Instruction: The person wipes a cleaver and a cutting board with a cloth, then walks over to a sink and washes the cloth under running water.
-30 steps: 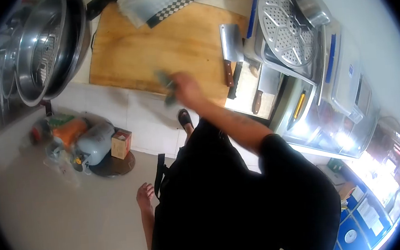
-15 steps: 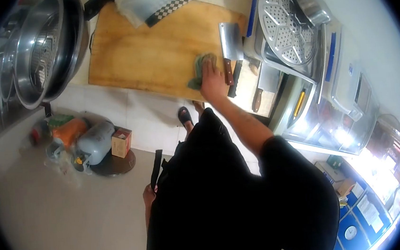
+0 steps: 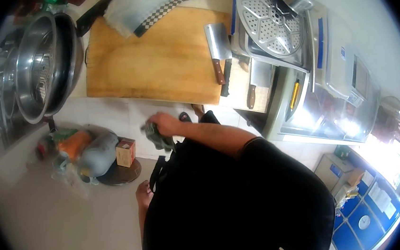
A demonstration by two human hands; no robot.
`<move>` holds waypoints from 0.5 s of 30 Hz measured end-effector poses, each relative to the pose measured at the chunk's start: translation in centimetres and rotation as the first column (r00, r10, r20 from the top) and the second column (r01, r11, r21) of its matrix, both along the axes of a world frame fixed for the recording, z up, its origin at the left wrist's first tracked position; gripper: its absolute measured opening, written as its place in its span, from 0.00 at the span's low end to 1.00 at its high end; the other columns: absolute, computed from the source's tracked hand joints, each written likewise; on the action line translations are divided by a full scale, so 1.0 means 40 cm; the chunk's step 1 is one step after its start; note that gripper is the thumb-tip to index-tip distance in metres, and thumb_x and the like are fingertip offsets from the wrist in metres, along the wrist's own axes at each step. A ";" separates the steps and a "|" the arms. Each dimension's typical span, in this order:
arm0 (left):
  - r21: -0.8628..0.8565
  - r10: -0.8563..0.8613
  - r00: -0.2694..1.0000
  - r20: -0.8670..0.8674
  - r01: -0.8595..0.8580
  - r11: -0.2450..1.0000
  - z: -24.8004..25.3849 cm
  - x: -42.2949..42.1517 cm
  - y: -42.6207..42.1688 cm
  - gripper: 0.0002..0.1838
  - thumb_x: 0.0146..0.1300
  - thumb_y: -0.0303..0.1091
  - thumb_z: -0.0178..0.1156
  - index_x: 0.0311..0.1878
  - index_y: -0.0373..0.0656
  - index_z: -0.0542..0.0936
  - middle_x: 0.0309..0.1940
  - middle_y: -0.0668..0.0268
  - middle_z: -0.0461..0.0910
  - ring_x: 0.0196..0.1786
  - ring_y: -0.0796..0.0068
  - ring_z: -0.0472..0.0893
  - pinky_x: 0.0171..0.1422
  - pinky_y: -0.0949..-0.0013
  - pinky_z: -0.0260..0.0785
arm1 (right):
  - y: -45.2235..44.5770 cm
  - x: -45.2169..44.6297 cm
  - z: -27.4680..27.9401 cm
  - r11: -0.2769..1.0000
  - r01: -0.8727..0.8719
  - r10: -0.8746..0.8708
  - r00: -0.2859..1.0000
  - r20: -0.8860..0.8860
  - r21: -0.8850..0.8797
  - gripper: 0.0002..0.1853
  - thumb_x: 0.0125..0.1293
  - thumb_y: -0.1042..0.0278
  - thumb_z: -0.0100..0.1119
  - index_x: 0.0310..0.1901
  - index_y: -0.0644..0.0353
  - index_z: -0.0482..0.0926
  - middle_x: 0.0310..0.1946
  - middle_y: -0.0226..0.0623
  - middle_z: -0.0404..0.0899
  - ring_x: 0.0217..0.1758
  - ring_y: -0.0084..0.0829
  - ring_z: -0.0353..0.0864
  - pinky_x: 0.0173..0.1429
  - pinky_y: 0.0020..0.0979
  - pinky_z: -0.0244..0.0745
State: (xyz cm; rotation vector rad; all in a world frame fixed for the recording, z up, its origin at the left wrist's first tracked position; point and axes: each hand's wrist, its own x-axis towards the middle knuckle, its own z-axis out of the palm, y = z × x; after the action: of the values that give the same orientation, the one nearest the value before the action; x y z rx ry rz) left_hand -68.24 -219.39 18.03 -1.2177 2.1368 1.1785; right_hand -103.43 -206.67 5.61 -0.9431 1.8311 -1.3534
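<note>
My right hand (image 3: pixel 164 123) is closed around a crumpled green cloth (image 3: pixel 159 139), held in the air just off the front edge of the wooden cutting board (image 3: pixel 156 57). The cloth hangs below my fingers. By my left side, my left hand (image 3: pixel 144 194) hangs low with its fingers curled in, beside a black strap (image 3: pixel 157 172) on my dark clothing; I see nothing in it. A cleaver (image 3: pixel 219 42) with a brown handle lies along the board's right edge. Farther right rests a second cleaver (image 3: pixel 260 74).
A plastic bag (image 3: pixel 125 10) with a checkered band covers the board's back edge. Metal bowls (image 3: pixel 38 67) stand at left, a perforated steamer plate (image 3: pixel 271 18) at right. A gas cylinder (image 3: pixel 98 153) and small box (image 3: pixel 126 152) are on the floor.
My right hand has lifted off the board's front right corner and moved left and towards my body, carrying the green cloth. My left hand stays low at my side.
</note>
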 end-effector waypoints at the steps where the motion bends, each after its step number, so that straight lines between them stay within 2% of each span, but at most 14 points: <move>1: 0.147 0.438 0.896 0.068 -0.444 0.884 0.015 -0.014 0.011 0.15 0.74 0.41 0.55 0.51 0.41 0.83 0.37 0.65 0.83 0.40 0.77 0.82 0.39 0.73 0.72 | 0.008 -0.060 0.020 0.993 0.100 -0.102 0.994 -0.039 -0.056 0.25 0.50 0.82 0.51 0.52 0.60 0.84 0.46 0.49 0.85 0.53 0.55 0.79 0.61 0.49 0.74; 3: 0.143 0.429 0.903 0.028 -0.428 0.892 -0.003 0.014 0.018 0.15 0.75 0.41 0.55 0.51 0.41 0.84 0.37 0.66 0.83 0.40 0.77 0.83 0.40 0.73 0.73 | 0.045 -0.200 0.057 0.952 0.286 -0.250 0.932 -0.261 0.110 0.28 0.51 0.83 0.52 0.56 0.58 0.82 0.50 0.47 0.84 0.56 0.53 0.78 0.62 0.46 0.74; 5: 0.132 0.420 0.907 -0.011 -0.415 0.900 0.008 0.010 0.021 0.15 0.75 0.42 0.55 0.51 0.42 0.84 0.36 0.68 0.83 0.40 0.77 0.83 0.42 0.73 0.74 | 0.113 -0.347 0.068 0.913 0.407 -0.367 0.809 -0.460 -0.011 0.29 0.51 0.83 0.54 0.58 0.56 0.81 0.54 0.46 0.82 0.56 0.52 0.77 0.62 0.44 0.74; 6: 0.071 0.205 0.970 0.131 -0.215 0.974 0.057 -0.034 0.028 0.16 0.75 0.42 0.55 0.50 0.41 0.84 0.35 0.68 0.83 0.39 0.78 0.82 0.43 0.74 0.74 | 0.147 -0.404 0.079 0.882 0.454 -0.323 0.780 -0.536 0.129 0.28 0.53 0.81 0.55 0.58 0.56 0.81 0.56 0.46 0.81 0.57 0.51 0.76 0.63 0.44 0.73; 7: 0.042 -0.016 0.960 0.278 0.004 0.999 0.079 -0.063 0.033 0.16 0.76 0.42 0.55 0.50 0.40 0.83 0.33 0.68 0.83 0.38 0.79 0.82 0.44 0.74 0.74 | 0.167 -0.441 0.084 0.825 0.501 -0.265 0.751 -0.604 0.261 0.26 0.55 0.79 0.56 0.59 0.57 0.81 0.59 0.46 0.79 0.58 0.50 0.76 0.64 0.44 0.73; 8: 0.047 -0.019 0.961 0.278 0.006 0.999 0.036 -0.029 0.031 0.16 0.76 0.42 0.55 0.50 0.40 0.83 0.33 0.68 0.83 0.38 0.79 0.82 0.44 0.74 0.74 | 0.170 -0.438 0.057 0.823 0.503 -0.264 0.751 -0.606 0.265 0.26 0.55 0.79 0.56 0.59 0.57 0.81 0.59 0.46 0.79 0.58 0.50 0.76 0.64 0.44 0.73; 9: 0.152 0.134 0.984 0.120 -0.151 0.977 -0.006 -0.006 0.033 0.15 0.76 0.41 0.55 0.49 0.39 0.83 0.32 0.66 0.83 0.36 0.78 0.82 0.43 0.73 0.74 | 0.170 -0.416 0.005 0.807 0.526 -0.189 0.661 -0.726 0.269 0.24 0.57 0.77 0.56 0.58 0.58 0.81 0.61 0.46 0.78 0.59 0.49 0.75 0.65 0.45 0.72; 10: 0.122 0.163 0.987 -0.010 -0.161 0.979 -0.053 0.010 0.031 0.14 0.75 0.39 0.56 0.49 0.38 0.83 0.32 0.64 0.83 0.36 0.77 0.83 0.43 0.72 0.74 | 0.164 -0.390 -0.047 0.790 0.551 -0.108 0.555 -0.824 0.267 0.23 0.59 0.74 0.56 0.58 0.59 0.81 0.63 0.46 0.76 0.61 0.47 0.74 0.67 0.46 0.71; 11: 0.094 0.177 0.974 -0.139 -0.165 0.982 -0.077 -0.006 0.036 0.13 0.75 0.38 0.57 0.49 0.37 0.83 0.32 0.63 0.84 0.35 0.75 0.83 0.43 0.70 0.75 | 0.141 -0.343 -0.100 0.838 0.444 -0.133 0.730 -0.670 0.317 0.22 0.60 0.73 0.56 0.58 0.60 0.80 0.64 0.45 0.74 0.63 0.47 0.73 0.68 0.45 0.70; 12: -0.101 0.035 0.971 -0.235 -0.061 0.993 -0.072 -0.147 0.069 0.12 0.75 0.36 0.58 0.49 0.36 0.83 0.33 0.61 0.85 0.35 0.73 0.84 0.44 0.68 0.76 | 0.116 -0.288 -0.114 0.883 0.327 -0.138 0.866 -0.481 0.337 0.22 0.62 0.71 0.56 0.58 0.61 0.80 0.65 0.45 0.73 0.65 0.46 0.72 0.70 0.45 0.68; 13: -0.080 -0.005 1.000 -0.029 0.002 0.997 -0.044 -0.292 0.064 0.13 0.73 0.36 0.61 0.52 0.36 0.83 0.37 0.59 0.87 0.40 0.69 0.85 0.49 0.66 0.77 | 0.113 -0.221 -0.121 0.917 0.094 0.184 0.763 -0.620 0.388 0.23 0.59 0.73 0.58 0.58 0.59 0.80 0.61 0.45 0.75 0.65 0.46 0.72 0.70 0.45 0.69; 14: -0.103 -0.042 0.967 -0.251 0.016 0.995 -0.094 -0.379 0.069 0.14 0.73 0.36 0.62 0.53 0.36 0.83 0.41 0.57 0.87 0.44 0.70 0.86 0.52 0.68 0.76 | 0.113 -0.167 -0.122 0.972 0.003 0.141 0.792 -0.594 0.235 0.17 0.58 0.72 0.59 0.50 0.57 0.83 0.52 0.44 0.78 0.57 0.49 0.76 0.62 0.46 0.73; 15: -0.017 -0.034 0.919 -0.392 0.030 0.999 -0.076 -0.522 0.095 0.13 0.73 0.35 0.62 0.52 0.36 0.83 0.44 0.56 0.87 0.47 0.69 0.86 0.53 0.67 0.76 | 0.112 -0.114 -0.120 0.992 -0.094 0.124 0.820 -0.559 0.081 0.11 0.56 0.72 0.59 0.41 0.55 0.85 0.42 0.43 0.80 0.50 0.51 0.79 0.55 0.48 0.77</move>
State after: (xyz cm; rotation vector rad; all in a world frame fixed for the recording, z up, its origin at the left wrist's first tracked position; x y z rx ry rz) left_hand -89.12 -215.59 14.98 -1.0089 2.4376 1.5030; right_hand -108.00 -202.18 0.81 -1.5201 2.1805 -1.0095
